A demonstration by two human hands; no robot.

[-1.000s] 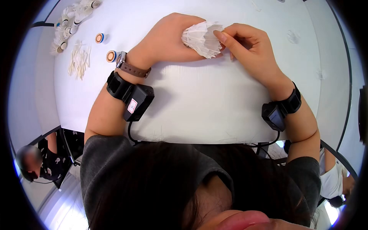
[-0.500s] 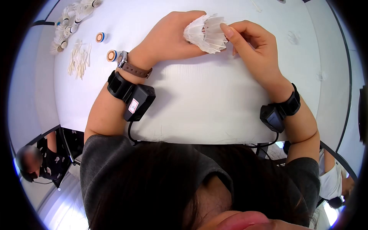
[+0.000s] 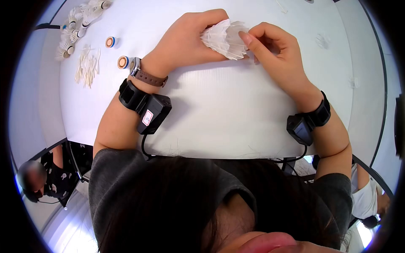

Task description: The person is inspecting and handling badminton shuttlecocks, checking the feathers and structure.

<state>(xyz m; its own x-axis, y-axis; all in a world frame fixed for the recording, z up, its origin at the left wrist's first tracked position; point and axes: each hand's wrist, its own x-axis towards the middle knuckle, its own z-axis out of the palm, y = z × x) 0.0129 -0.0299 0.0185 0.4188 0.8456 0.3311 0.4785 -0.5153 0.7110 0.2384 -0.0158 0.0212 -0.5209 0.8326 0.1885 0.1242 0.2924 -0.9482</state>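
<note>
A white feather shuttlecock [image 3: 227, 41] lies on its side in my left hand [image 3: 187, 40], its open skirt facing right. The fingers of that hand wrap round its narrow end, so the base is hidden. My right hand [image 3: 276, 52] pinches the skirt's rim between thumb and fingers. Left of my left wrist are two round corks with blue-and-white bands, a nearer cork [image 3: 123, 62] and a farther cork [image 3: 110, 41].
Loose feather pieces [image 3: 87, 67] lie on the white table [image 3: 228, 114] at the left. Several shuttlecocks [image 3: 76, 34] are heaped at the far left corner. Clear plastic bits [image 3: 322, 41] are on the right. Other people sit beyond the side panels.
The shuttlecock has turned a little in my left hand, and less of its inside shows. My right thumb and fingers have shifted slightly left along its rim.
</note>
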